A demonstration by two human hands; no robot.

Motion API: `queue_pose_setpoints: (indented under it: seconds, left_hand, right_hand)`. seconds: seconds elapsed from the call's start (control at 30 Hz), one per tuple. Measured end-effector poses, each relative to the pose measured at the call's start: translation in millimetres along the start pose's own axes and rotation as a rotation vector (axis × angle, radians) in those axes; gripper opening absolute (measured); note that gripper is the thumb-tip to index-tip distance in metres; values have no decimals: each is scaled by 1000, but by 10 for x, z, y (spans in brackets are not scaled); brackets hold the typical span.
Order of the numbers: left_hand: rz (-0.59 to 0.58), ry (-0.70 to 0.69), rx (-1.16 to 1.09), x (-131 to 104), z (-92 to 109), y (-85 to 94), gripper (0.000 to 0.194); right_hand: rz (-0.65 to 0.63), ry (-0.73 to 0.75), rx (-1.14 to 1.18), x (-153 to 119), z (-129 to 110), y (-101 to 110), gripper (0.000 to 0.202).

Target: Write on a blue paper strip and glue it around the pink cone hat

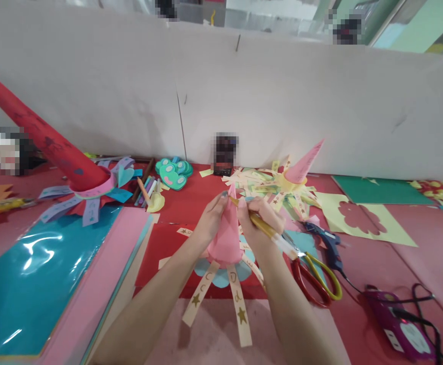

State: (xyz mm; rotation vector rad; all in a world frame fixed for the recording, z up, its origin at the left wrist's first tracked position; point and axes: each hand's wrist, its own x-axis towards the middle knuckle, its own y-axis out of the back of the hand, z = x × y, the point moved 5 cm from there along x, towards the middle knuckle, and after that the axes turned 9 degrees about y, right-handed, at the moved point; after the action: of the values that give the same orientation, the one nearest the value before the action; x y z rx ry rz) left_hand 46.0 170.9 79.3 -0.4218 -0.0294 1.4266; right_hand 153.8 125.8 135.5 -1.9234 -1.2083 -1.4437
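A pink paper cone (pixel 226 242) stands upright in front of me on a scalloped light-blue paper base (pixel 221 278). Cream paper strips (pixel 239 306) fan out from its foot, with letters such as "C c" and "D d" and gold stars on them. My left hand (pixel 214 215) pinches the cone close to its tip. In my right hand (pixel 261 212) is a gold marker (pixel 267 229), its point against the upper part of the cone. Underneath lies red paper (pixel 156 258).
Scissors (pixel 312 281), a blue glue gun (pixel 326 243) and a purple corded device (pixel 400 324) lie right. Left are stacked coloured sheets (pixel 54 284) and a tall red cone (pixel 57 142). Behind are green frog cutouts (pixel 173 173), another pink cone (pixel 304 165) and a white partition (pixel 130 91).
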Motion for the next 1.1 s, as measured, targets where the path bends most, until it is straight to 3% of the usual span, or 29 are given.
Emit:
queue_pose_setpoints:
  seconds: [0.37, 1.1]
  left_hand:
    - [19, 51, -4, -27, -28, 20, 28]
    - [-18, 48, -40, -49, 2, 13, 23]
  right_hand:
    - [29, -32, -105, 44, -44, 22, 31]
    - [34, -107, -69, 41, -29, 44, 21]
